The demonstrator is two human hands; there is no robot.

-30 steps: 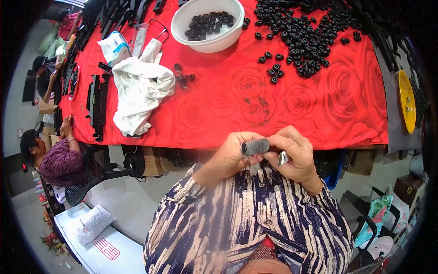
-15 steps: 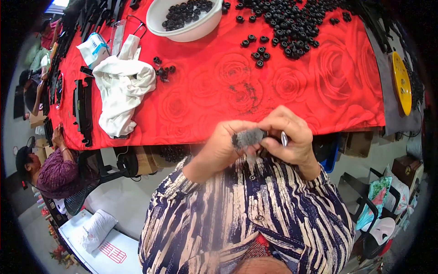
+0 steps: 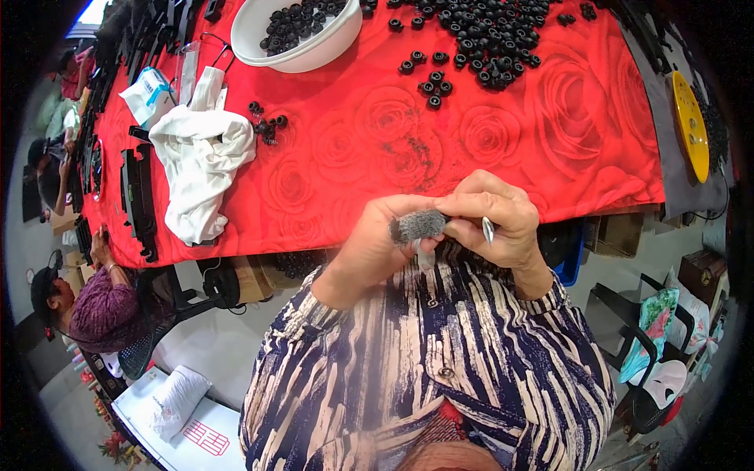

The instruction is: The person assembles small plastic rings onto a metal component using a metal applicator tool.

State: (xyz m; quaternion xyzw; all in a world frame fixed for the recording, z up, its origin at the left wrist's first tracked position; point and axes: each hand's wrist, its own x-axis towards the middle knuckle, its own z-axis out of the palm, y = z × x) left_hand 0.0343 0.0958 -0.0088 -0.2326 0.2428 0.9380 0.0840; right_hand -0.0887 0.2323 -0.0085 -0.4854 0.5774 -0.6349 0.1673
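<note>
In the head view, the left hand (image 3: 375, 243) and right hand (image 3: 495, 224) were both closed around a small grey fuzzy pad (image 3: 418, 225), held close to the chest just off the near edge of the red table (image 3: 345, 149); the right hand also pinched a thin metal piece (image 3: 488, 230), perhaps a blade. A white bowl (image 3: 302, 53) at the far edge was partly filled, while many black rings (image 3: 491, 35) lay loose, so much seemed left.

tablecloth (image 3: 503, 141): red, rose print | bowl (image 3: 314, 51): white | rag (image 3: 200, 157): white | pad (image 3: 418, 225): grey | disc (image 3: 691, 125): yellow
</note>
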